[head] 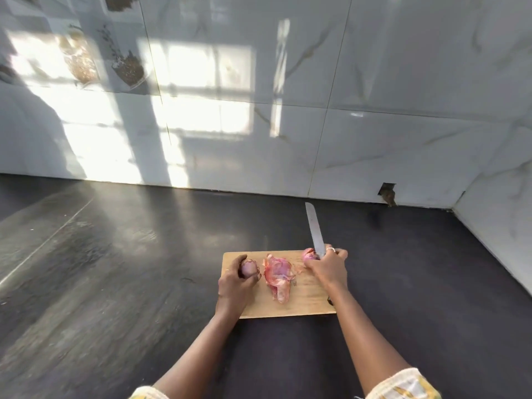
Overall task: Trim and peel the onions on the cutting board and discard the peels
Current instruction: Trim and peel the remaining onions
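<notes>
A wooden cutting board (305,303) lies on the dark countertop. My left hand (234,283) grips a pale purple onion (248,268) at the board's left end. A heap of pink onion peels (277,277) lies in the middle of the board. My right hand (328,267) holds a knife (314,228) whose blade points up and away toward the wall. A second red onion (309,254) sits at the board's far right corner, just left of the blade and touching my right hand's fingers.
The dark countertop (115,269) stretches wide to the left and in front of the board. White marble-look wall tiles (374,139) rise behind and at the right. A small hole (388,192) shows low in the back wall.
</notes>
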Demonstrator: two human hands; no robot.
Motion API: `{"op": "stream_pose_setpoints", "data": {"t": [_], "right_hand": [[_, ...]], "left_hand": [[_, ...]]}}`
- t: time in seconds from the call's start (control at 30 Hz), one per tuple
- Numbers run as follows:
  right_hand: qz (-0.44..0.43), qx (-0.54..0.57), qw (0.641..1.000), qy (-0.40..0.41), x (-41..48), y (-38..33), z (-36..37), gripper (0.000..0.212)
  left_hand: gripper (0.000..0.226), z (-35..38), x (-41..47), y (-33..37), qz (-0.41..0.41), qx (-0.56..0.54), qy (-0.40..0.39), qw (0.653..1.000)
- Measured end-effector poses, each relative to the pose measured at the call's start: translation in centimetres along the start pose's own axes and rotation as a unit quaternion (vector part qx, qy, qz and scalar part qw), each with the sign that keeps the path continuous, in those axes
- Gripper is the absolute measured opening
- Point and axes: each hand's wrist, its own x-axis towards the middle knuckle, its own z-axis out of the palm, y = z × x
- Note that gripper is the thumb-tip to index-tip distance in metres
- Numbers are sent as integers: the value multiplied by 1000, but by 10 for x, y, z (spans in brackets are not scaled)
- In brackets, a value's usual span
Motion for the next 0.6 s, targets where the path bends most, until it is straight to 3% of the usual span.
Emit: {"op": "stream_pose_setpoints", "data": {"t": [0.07,0.17,0.27,0.43,0.6], "right_hand": [[-38,-9,999,2,-12,-13,5,34],[-98,-28,993,-59,-37,-33,22,23],[-143,-64,983,-96,-69,-41,53,31],[-149,-182,967,-97,-90,-33,75,36],[-142,-171,973,-66,-83,-20,66,36]], "left_hand": [[50,1,0,-1,-3,-6,27,1000],[50,2,-1,-1,12,-16,99,995],[58,1,1,1,12,-27,143,989],[61,-2,2,0,11,-32,131,991],[41,0,1,-2,20,-8,33,999]]}}
